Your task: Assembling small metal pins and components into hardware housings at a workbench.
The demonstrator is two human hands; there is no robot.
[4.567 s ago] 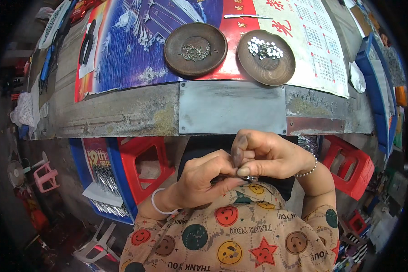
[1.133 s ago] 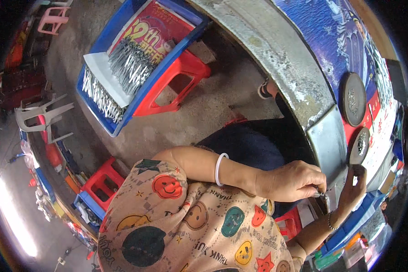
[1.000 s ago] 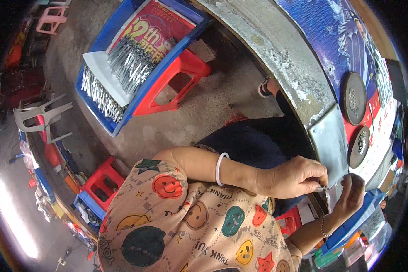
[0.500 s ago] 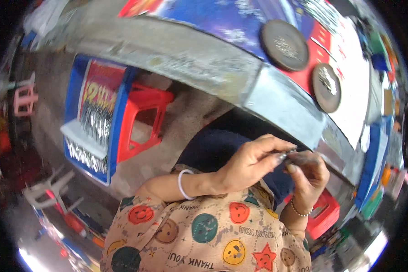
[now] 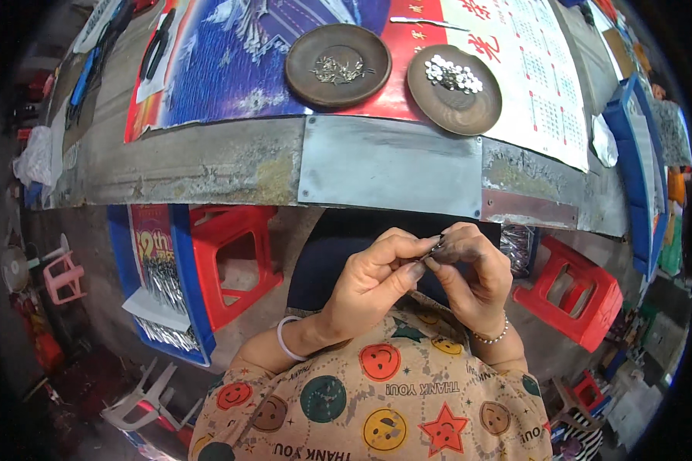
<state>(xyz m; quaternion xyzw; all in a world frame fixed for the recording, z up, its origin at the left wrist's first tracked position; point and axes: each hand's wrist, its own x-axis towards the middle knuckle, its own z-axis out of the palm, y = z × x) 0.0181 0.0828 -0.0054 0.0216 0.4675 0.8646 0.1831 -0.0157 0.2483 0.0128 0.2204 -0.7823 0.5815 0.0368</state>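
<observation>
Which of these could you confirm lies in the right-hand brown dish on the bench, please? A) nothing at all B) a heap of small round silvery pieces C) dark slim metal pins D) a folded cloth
B: the right brown dish holds a heap of small round silvery pieces, while the slim metal bits lie in the left brown dish.
</observation>
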